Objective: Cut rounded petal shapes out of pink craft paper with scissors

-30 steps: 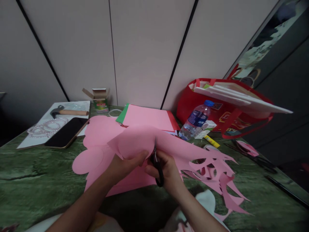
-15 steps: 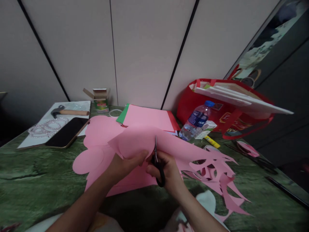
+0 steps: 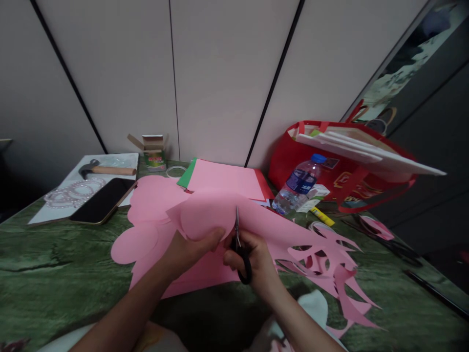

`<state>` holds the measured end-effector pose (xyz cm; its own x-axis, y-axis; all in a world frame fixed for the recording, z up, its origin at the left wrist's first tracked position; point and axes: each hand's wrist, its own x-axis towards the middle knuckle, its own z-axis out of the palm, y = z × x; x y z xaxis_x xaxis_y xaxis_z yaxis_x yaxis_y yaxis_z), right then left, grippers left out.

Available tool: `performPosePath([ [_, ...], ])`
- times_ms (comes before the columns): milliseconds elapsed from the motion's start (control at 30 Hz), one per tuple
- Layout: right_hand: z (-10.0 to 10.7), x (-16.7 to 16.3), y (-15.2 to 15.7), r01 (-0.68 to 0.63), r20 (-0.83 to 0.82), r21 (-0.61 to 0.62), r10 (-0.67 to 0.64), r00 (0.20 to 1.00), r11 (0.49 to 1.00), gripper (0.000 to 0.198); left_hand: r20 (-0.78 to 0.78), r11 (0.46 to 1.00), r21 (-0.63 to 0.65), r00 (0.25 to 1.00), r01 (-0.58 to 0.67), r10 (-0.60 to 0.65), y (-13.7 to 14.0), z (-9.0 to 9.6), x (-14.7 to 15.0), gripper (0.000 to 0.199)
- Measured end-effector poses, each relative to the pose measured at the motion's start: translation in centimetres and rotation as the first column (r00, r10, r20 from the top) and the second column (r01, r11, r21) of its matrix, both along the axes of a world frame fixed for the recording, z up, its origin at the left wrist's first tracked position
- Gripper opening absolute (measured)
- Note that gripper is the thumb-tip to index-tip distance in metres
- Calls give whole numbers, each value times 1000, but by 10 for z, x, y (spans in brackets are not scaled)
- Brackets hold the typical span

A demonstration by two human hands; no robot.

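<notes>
My left hand [image 3: 200, 249] pinches the lower edge of a pink paper sheet [image 3: 208, 215], thumb on top and the other fingers mostly hidden beneath. In my right hand [image 3: 254, 261] is a pair of scissors [image 3: 242, 254] with black handles, its blades pointing away from me and set into the sheet just right of my left thumb. The sheet bulges upward in a curve. To the right it runs into a strip with ragged cut-outs [image 3: 318, 259]. Under my hands lie more pink sheets, and a pink paper circle [image 3: 134, 243] rests at the left.
A phone [image 3: 104, 200], a claw hammer [image 3: 108, 169], beads [image 3: 75, 193] and an opened small box [image 3: 154, 154] stand left. Behind are stacked coloured sheets [image 3: 227, 178]. At right are a water bottle [image 3: 298, 186], glue stick [image 3: 322, 216], red bag [image 3: 351, 181] and black-handled scissors [image 3: 399, 249].
The paper near my left hand has curled slightly more at its left edge. Both hands keep nearly the same place and grip, and the view has shifted a little.
</notes>
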<state>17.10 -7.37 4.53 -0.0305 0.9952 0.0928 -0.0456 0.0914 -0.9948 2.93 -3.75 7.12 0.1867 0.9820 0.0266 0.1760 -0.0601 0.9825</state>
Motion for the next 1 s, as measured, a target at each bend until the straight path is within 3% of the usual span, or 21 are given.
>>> performPosePath([
  [133,2,-1,0,6,7,-38,-6,1000,999,32,5,999,-22,999,-48,49,-1,3,3,19],
  [567,7,-2,-1,7,-36,-77,-9,999,997,32,52,1000,-27,999,-12,14,0,7,2,19],
  [1000,5,-4,-2,-27,-83,-78,20,996,997,32,40,991,114,997,-71,67,1,3,2,18],
])
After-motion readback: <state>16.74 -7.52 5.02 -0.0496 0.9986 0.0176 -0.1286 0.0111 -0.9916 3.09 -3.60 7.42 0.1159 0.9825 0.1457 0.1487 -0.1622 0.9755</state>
